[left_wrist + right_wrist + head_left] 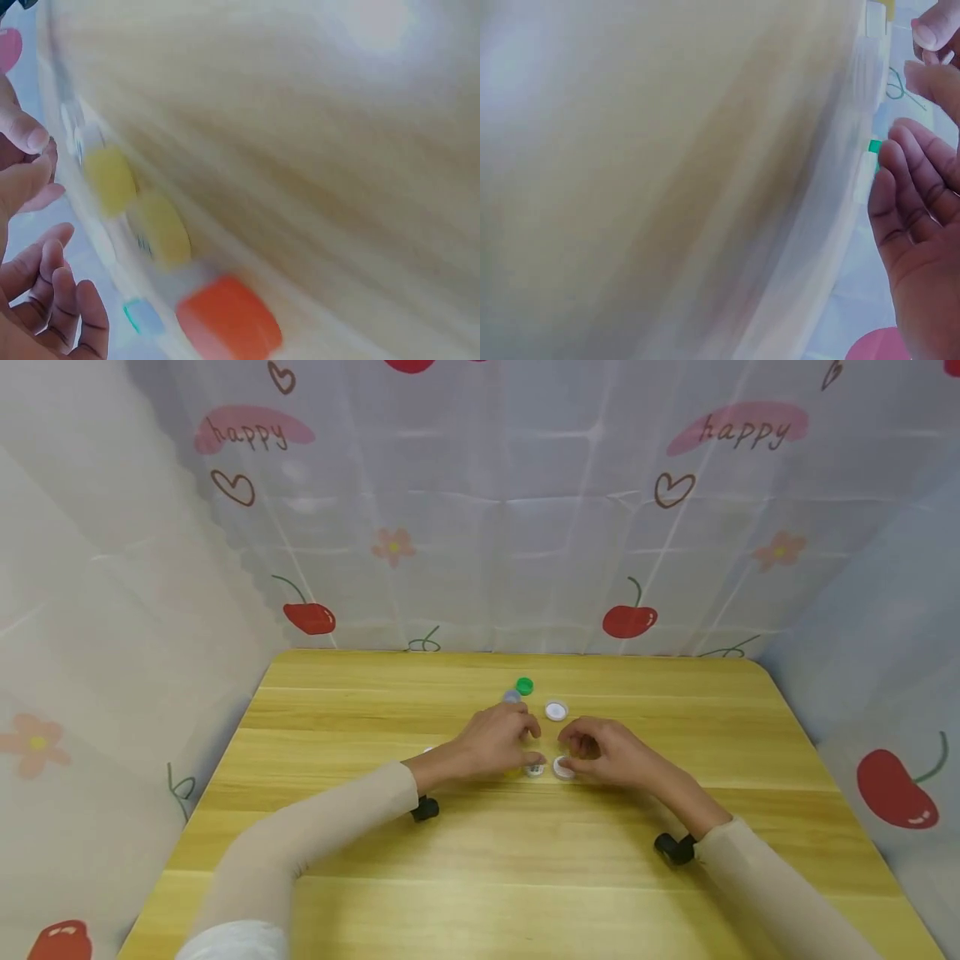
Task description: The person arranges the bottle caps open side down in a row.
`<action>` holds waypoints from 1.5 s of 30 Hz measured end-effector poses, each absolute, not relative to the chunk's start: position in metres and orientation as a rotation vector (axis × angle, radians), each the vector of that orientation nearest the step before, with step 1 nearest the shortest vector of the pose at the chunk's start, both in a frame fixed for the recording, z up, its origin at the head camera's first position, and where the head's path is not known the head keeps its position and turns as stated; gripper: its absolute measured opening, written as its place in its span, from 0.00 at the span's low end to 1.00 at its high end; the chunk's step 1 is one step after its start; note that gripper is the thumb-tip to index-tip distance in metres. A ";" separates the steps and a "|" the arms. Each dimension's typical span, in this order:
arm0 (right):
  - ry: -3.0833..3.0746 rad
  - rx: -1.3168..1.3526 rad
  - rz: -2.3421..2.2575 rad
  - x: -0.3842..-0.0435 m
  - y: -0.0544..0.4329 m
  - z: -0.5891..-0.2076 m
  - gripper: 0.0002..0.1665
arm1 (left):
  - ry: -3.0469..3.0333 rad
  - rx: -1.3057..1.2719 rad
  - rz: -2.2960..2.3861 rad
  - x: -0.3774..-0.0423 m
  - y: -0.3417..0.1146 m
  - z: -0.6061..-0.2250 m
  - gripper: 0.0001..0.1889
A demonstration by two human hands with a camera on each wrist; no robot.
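Several small round caps lie on the wooden table around both hands. My left hand is over the group, its fingers loosely bent and holding nothing; the thumb overlaps a white cap with dark marks. Facing it, my right hand has relaxed, slightly bent fingers, with the thumb at the edge of another white cap. Beyond the hands are a third white cap, a green cap and a greyish-blue cap. The left wrist view shows yellow caps and an orange cap.
A printed curtain with cherries and hearts hangs along the table's back edge and both sides. Dark wrist cameras sit under the forearms. Wood stretches in front of the hands and to either side.
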State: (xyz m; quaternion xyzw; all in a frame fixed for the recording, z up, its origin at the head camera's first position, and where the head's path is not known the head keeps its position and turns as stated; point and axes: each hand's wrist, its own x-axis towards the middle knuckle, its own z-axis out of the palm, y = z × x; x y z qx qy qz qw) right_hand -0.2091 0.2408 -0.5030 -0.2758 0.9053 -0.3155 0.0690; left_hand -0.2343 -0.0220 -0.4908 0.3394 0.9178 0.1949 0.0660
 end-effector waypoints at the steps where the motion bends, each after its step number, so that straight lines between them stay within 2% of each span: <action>1: 2.734 -0.827 -0.960 -0.212 0.239 -0.503 0.19 | 2.777 1.014 0.599 -0.237 -0.025 -0.490 0.21; 7: 2.804 -0.796 -1.047 -0.239 0.224 -0.506 0.17 | 2.856 0.949 0.636 -0.258 -0.039 -0.487 0.17; 22: 2.923 -0.679 -0.946 -0.281 0.183 -0.512 0.19 | 2.899 0.752 0.598 -0.316 -0.058 -0.497 0.20; 35: 2.888 -0.621 -1.004 -0.292 0.167 -0.516 0.19 | 2.795 0.776 0.665 -0.320 -0.055 -0.503 0.17; 45: 2.881 -0.650 -0.942 -0.297 0.163 -0.518 0.14 | 2.799 0.864 0.651 -0.322 -0.054 -0.505 0.14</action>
